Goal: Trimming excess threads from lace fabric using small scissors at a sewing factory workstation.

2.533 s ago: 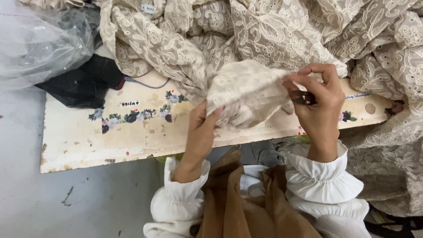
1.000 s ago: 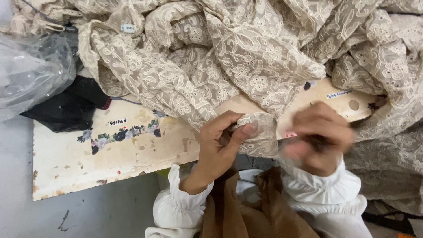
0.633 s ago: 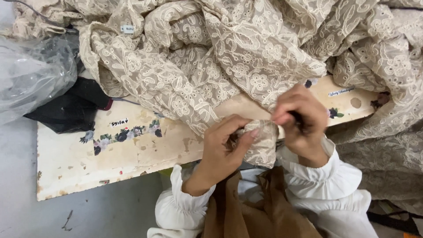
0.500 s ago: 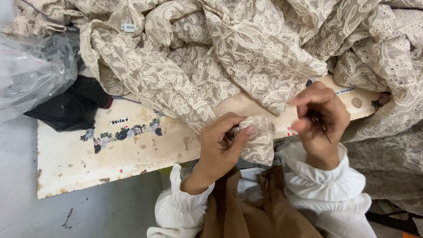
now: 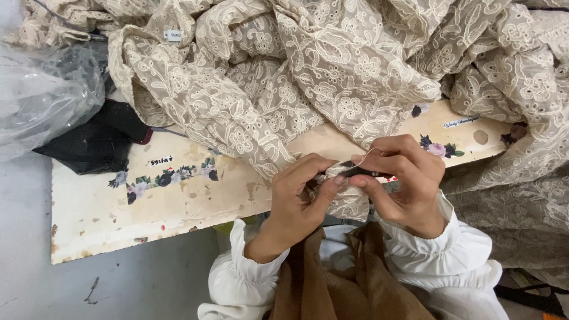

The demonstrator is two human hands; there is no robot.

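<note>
A big heap of cream embroidered lace fabric (image 5: 332, 77) lies over a worn cream board (image 5: 178, 195) with flower stickers. My left hand (image 5: 299, 198) pinches a folded edge of the lace at the board's near edge. My right hand (image 5: 403, 181) holds a small dark thread snipper (image 5: 361, 170), its tip touching the lace pinched by my left fingers. A thin thread loops up above my right fingers. Both hands meet over the same bit of cloth.
A dark cloth (image 5: 98, 142) and a clear plastic bag (image 5: 41, 98) lie at the left end of the board. More lace hangs off the right side (image 5: 521, 178). Grey floor (image 5: 118, 284) shows below the board. My white sleeves and brown garment fill the lower middle.
The lace piece went from spread between both hands to bunched in my left fingers. My right hand swung out to the right, then came back in against the left hand.
</note>
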